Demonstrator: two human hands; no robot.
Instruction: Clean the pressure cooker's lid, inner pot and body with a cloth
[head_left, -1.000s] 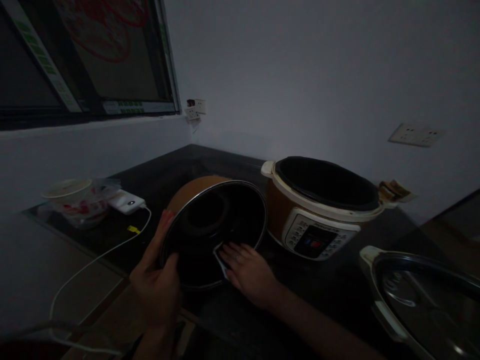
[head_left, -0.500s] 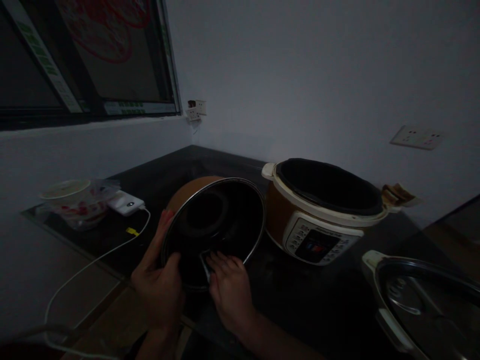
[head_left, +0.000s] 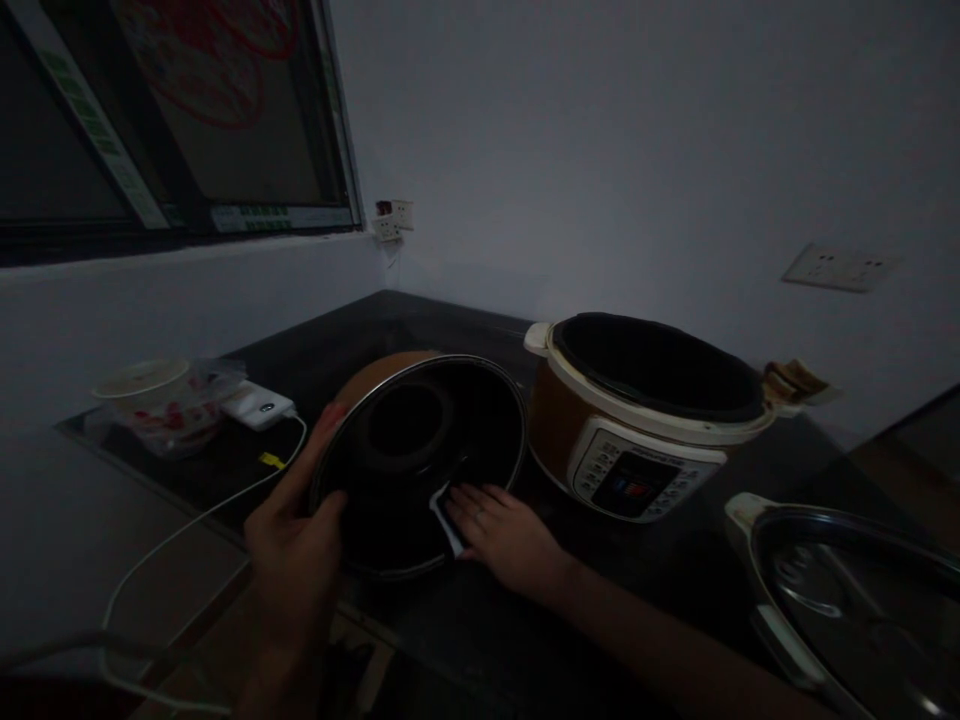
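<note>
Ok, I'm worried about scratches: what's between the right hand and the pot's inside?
A white cloth under the right hand, against the pot, in the head view; whether skin also touches is unclear.

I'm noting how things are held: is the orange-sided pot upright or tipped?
Tipped: the orange-sided pot leans with its mouth toward the camera, showing its inner bottom, and the left hand grips it at the rim.

- The view is taken from the person's head, aimed forward and down.
- The round, orange-sided, black-lined pot (head_left: 420,455) is seen from near, into its mouth.
- The plain pale wall (head_left: 600,150) is faced beyond the flat black countertop (head_left: 420,325).
</note>
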